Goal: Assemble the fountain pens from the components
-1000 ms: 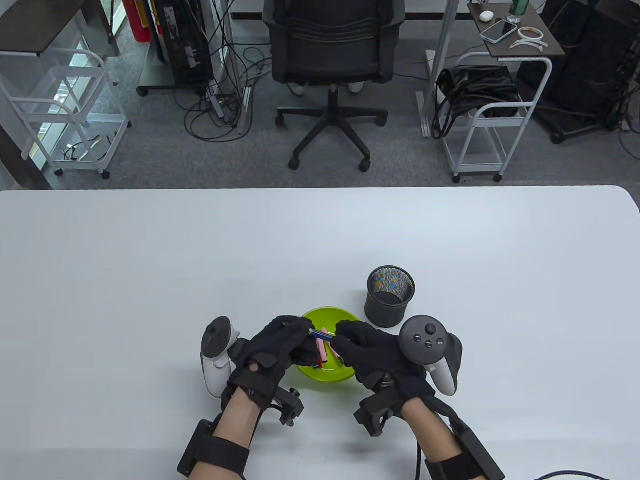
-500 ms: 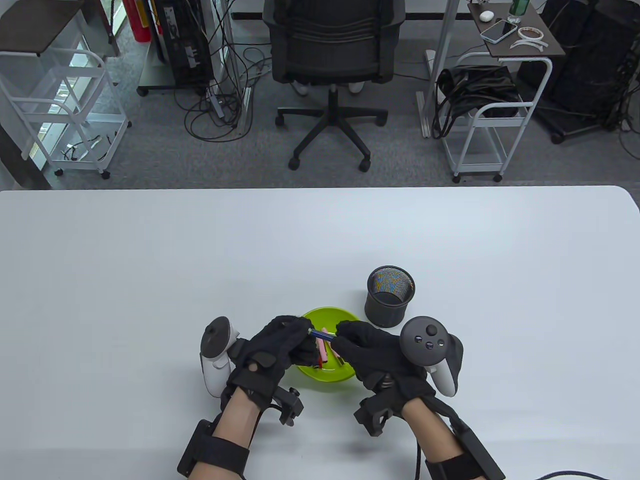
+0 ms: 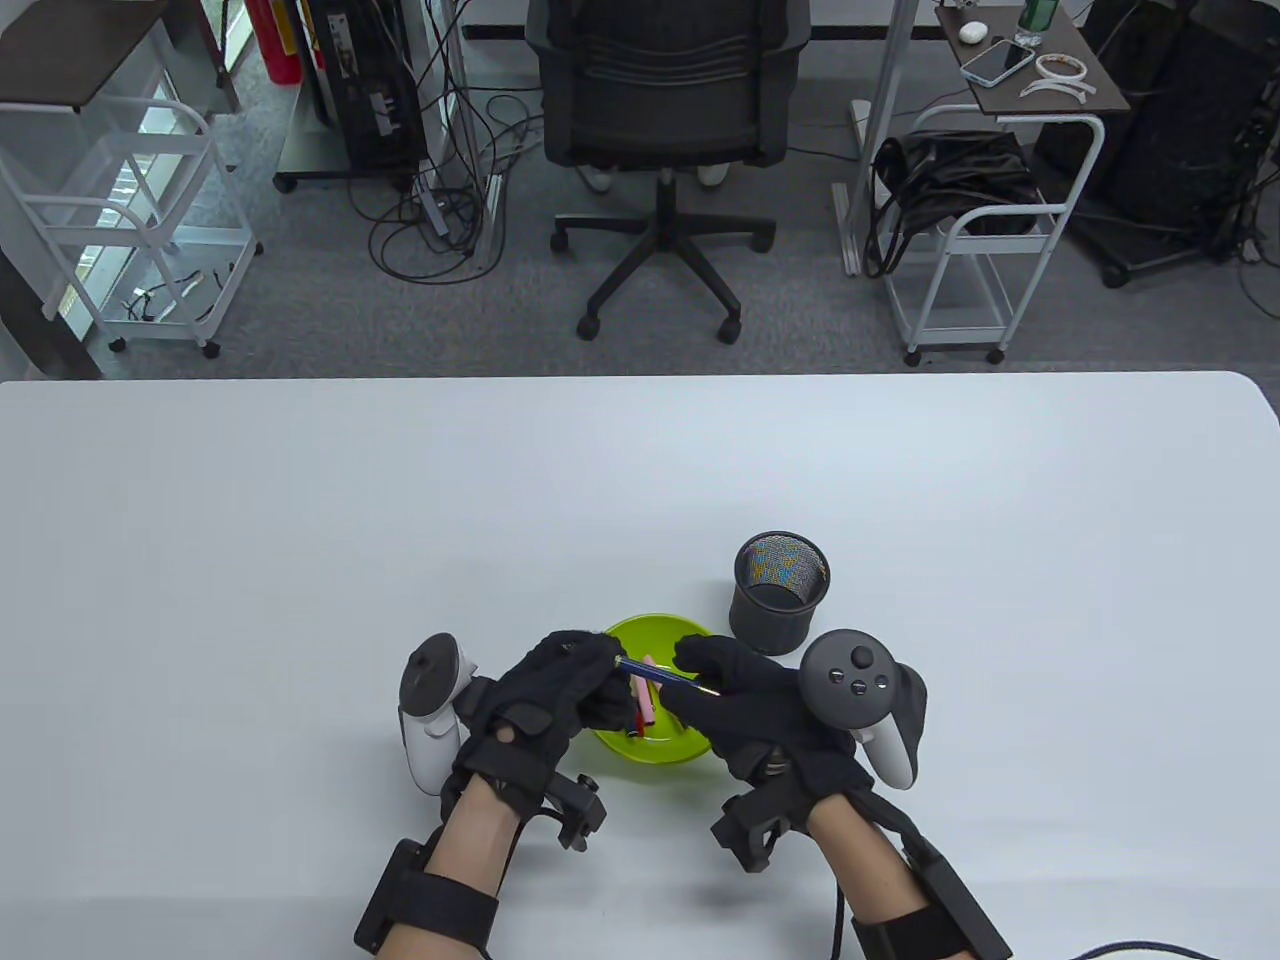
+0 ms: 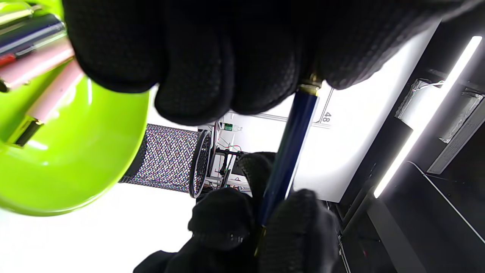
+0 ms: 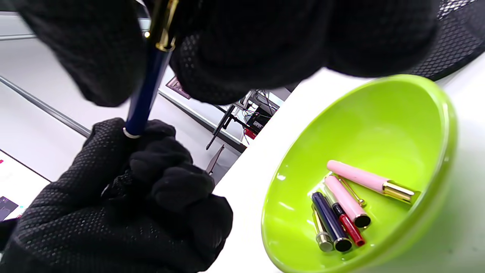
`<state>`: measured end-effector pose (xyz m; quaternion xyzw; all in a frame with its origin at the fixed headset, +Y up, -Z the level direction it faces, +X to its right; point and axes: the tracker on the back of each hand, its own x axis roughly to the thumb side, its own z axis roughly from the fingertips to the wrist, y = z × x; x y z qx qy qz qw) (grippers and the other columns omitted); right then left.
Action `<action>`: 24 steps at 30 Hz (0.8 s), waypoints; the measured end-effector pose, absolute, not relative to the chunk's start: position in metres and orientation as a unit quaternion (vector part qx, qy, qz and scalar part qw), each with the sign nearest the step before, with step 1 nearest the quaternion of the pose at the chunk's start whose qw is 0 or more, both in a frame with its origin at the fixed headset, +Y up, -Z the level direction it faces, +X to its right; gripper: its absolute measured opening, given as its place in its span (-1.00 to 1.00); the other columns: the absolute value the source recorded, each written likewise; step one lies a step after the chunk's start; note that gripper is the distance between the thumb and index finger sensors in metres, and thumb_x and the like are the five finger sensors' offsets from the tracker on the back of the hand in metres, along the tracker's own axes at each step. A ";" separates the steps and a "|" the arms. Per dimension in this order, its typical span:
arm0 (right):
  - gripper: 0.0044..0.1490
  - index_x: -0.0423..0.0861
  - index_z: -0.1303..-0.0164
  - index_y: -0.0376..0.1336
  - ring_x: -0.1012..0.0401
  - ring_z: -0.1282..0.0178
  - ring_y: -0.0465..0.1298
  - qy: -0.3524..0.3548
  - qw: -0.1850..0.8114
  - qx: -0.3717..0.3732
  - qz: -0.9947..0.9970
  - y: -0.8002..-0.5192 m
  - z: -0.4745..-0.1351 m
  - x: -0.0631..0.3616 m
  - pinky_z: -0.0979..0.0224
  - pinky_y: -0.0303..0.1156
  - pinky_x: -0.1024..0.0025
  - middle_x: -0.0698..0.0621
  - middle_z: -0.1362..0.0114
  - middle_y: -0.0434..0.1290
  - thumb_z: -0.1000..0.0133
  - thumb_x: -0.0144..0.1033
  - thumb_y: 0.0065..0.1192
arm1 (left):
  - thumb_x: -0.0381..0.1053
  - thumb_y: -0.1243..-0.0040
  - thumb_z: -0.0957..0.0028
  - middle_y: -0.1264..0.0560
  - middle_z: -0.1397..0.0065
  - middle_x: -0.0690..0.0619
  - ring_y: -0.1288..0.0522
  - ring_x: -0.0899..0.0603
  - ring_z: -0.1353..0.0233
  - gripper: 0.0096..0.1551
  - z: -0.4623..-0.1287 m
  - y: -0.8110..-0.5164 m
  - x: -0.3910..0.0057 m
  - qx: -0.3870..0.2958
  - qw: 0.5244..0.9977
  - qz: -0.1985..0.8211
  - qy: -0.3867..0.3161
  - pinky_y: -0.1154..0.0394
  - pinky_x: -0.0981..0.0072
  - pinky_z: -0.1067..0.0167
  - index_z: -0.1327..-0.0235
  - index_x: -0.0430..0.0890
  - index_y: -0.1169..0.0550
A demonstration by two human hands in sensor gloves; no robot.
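Note:
A dark blue pen barrel (image 3: 655, 675) with gold trim spans between both hands above the green bowl (image 3: 640, 750). My left hand (image 3: 575, 680) pinches its left end; my right hand (image 3: 715, 685) grips the other end. In the left wrist view the blue pen barrel (image 4: 290, 148) runs from my left fingers (image 4: 235, 64) down into the right glove. In the right wrist view the blue pen barrel (image 5: 146, 91) has a gold ring at the right fingers. The green bowl (image 5: 379, 125) holds pink, blue and red pen parts (image 5: 346, 206).
A black mesh pen cup (image 3: 780, 592) stands just behind the bowl, to the right. The white table (image 3: 300, 520) stretches around the hands. An office chair (image 3: 665, 120) and carts stand beyond the table's far edge.
My right hand has slid slightly right along the pen, showing more of the blue barrel between the hands. The left hand stays in place.

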<state>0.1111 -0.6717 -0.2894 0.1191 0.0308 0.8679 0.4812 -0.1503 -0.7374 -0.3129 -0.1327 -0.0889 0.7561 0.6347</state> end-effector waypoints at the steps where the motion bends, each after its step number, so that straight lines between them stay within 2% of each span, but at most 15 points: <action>1: -0.31 -0.06 -0.22 0.39 0.21 0.50 0.62 0.029 0.481 0.119 0.868 -0.671 -0.289 0.111 0.26 0.63 0.12 0.03 0.07 0.61 0.07 0.02 0.47 | 0.22 -0.24 -0.17 -0.62 -0.09 0.03 -0.64 -0.11 -0.06 -0.61 -0.313 -0.737 -0.150 -0.134 0.635 0.755 -0.090 -0.54 -0.09 -0.12 -0.10 0.02 -0.56; 3: -0.35 -0.08 -0.15 0.44 0.21 0.52 0.62 0.021 0.477 0.111 0.871 -0.671 -0.288 0.111 0.28 0.63 0.12 0.02 0.11 0.63 0.06 0.05 0.42 | 0.22 -0.24 -0.17 -0.62 -0.09 0.03 -0.64 -0.11 -0.06 -0.61 -0.312 -0.736 -0.149 -0.134 0.637 0.753 -0.092 -0.55 -0.08 -0.12 -0.10 0.02 -0.56; 6: -0.34 -0.11 0.02 0.52 0.18 0.58 0.63 0.035 0.482 0.107 0.869 -0.675 -0.289 0.111 0.33 0.63 0.10 0.00 0.23 0.66 -0.01 0.16 0.20 | 0.22 -0.25 -0.17 -0.62 -0.08 0.03 -0.64 -0.11 -0.06 -0.61 -0.312 -0.736 -0.149 -0.135 0.637 0.753 -0.094 -0.55 -0.09 -0.11 -0.10 0.02 -0.56; 7: -0.33 -0.12 -0.01 0.51 0.18 0.57 0.63 0.034 0.488 0.104 0.866 -0.676 -0.289 0.112 0.32 0.63 0.10 0.00 0.21 0.66 -0.01 0.17 0.20 | 0.22 -0.25 -0.17 -0.62 -0.09 0.03 -0.64 -0.10 -0.06 -0.60 -0.312 -0.736 -0.149 -0.134 0.638 0.752 -0.094 -0.55 -0.08 -0.11 -0.10 0.02 -0.56; 10: -0.18 -0.12 -0.24 0.37 0.21 0.52 0.62 0.038 0.485 0.116 0.866 -0.674 -0.290 0.112 0.28 0.63 0.12 0.01 0.07 0.61 0.08 0.19 0.36 | 0.22 -0.25 -0.17 -0.62 -0.09 0.02 -0.64 -0.11 -0.06 -0.61 -0.313 -0.735 -0.151 -0.130 0.637 0.755 -0.091 -0.55 -0.09 -0.12 -0.10 0.02 -0.56; 11: -0.23 -0.11 -0.25 0.36 0.21 0.51 0.61 0.032 0.482 0.118 0.867 -0.672 -0.289 0.111 0.27 0.63 0.12 0.02 0.06 0.61 0.07 0.10 0.41 | 0.22 -0.25 -0.17 -0.62 -0.09 0.02 -0.64 -0.11 -0.06 -0.61 -0.313 -0.735 -0.151 -0.129 0.637 0.755 -0.091 -0.55 -0.09 -0.11 -0.10 0.02 -0.56; 14: -0.33 -0.08 -0.21 0.39 0.21 0.51 0.61 0.026 0.474 0.120 0.872 -0.671 -0.288 0.110 0.27 0.63 0.12 0.03 0.06 0.62 0.05 0.00 0.42 | 0.22 -0.24 -0.17 -0.62 -0.09 0.03 -0.64 -0.10 -0.06 -0.61 -0.313 -0.736 -0.150 -0.131 0.641 0.751 -0.091 -0.55 -0.08 -0.12 -0.10 0.02 -0.56; 17: -0.36 -0.11 -0.07 0.50 0.18 0.55 0.63 0.029 0.473 0.114 0.873 -0.673 -0.288 0.110 0.31 0.63 0.10 0.00 0.18 0.67 -0.01 0.10 0.24 | 0.22 -0.25 -0.17 -0.62 -0.08 0.03 -0.64 -0.11 -0.06 -0.60 -0.312 -0.735 -0.150 -0.131 0.640 0.752 -0.092 -0.55 -0.09 -0.11 -0.10 0.02 -0.56; 18: -0.35 -0.11 -0.05 0.50 0.18 0.56 0.63 0.032 0.479 0.115 0.870 -0.674 -0.288 0.110 0.31 0.63 0.10 0.00 0.20 0.67 -0.01 0.12 0.24 | 0.22 -0.25 -0.17 -0.62 -0.08 0.03 -0.64 -0.10 -0.06 -0.61 -0.312 -0.735 -0.150 -0.130 0.640 0.751 -0.092 -0.55 -0.08 -0.11 -0.10 0.02 -0.56; 19: -0.34 -0.10 -0.06 0.50 0.17 0.55 0.63 0.033 0.487 0.116 0.865 -0.674 -0.289 0.111 0.31 0.63 0.09 0.00 0.18 0.67 0.02 0.14 0.29 | 0.22 -0.25 -0.17 -0.62 -0.08 0.03 -0.64 -0.10 -0.06 -0.60 -0.313 -0.736 -0.150 -0.129 0.640 0.752 -0.091 -0.55 -0.08 -0.11 -0.10 0.02 -0.56; 21: -0.26 -0.08 -0.19 0.43 0.19 0.52 0.62 0.031 0.486 0.119 0.865 -0.673 -0.289 0.112 0.28 0.63 0.11 0.01 0.09 0.64 0.07 0.14 0.40 | 0.22 -0.24 -0.17 -0.62 -0.09 0.02 -0.64 -0.10 -0.06 -0.61 -0.313 -0.736 -0.151 -0.129 0.637 0.755 -0.090 -0.54 -0.09 -0.12 -0.10 0.02 -0.56; 24: -0.30 -0.04 -0.24 0.39 0.21 0.50 0.61 0.011 0.475 0.124 0.871 -0.669 -0.287 0.110 0.26 0.63 0.12 0.01 0.01 0.61 0.08 0.00 0.48 | 0.22 -0.24 -0.17 -0.62 -0.09 0.03 -0.64 -0.11 -0.06 -0.60 -0.313 -0.736 -0.150 -0.129 0.640 0.752 -0.092 -0.55 -0.09 -0.12 -0.11 0.02 -0.56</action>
